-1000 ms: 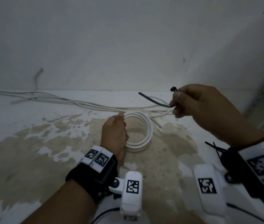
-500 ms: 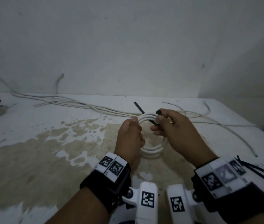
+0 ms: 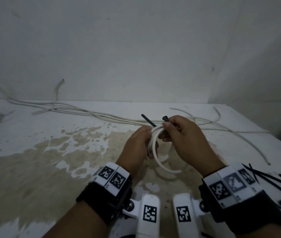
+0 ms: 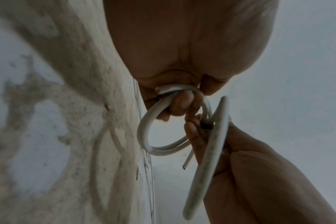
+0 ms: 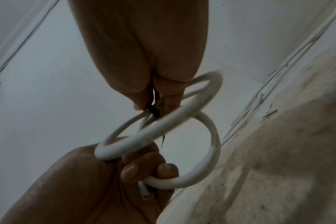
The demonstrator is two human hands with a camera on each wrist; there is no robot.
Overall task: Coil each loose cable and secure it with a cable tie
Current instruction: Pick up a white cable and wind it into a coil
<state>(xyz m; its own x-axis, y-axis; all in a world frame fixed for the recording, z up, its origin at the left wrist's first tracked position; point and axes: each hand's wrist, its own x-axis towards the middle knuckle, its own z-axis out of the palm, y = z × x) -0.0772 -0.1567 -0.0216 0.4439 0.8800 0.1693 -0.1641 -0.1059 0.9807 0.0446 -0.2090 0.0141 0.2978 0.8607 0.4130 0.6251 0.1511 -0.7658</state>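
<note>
Two hands meet: left hand (image 3: pixel 137 145) grips the coiled cable (image 3: pixel 155 148), right hand (image 3: pixel 186 143) pinches the cable tie (image 3: pixel 149 120) (tail pointing up-left).

Both forearms are reaching forward, the hands meeting close together above the surface. The left hand (image 3: pixel 137 145) is curling its fingers (image 5: pixel 136 168) around the white coil (image 3: pixel 155 152). The right hand (image 3: pixel 186 143) is pinching a black cable tie (image 3: pixel 165 119) against the coil's top.
</note>
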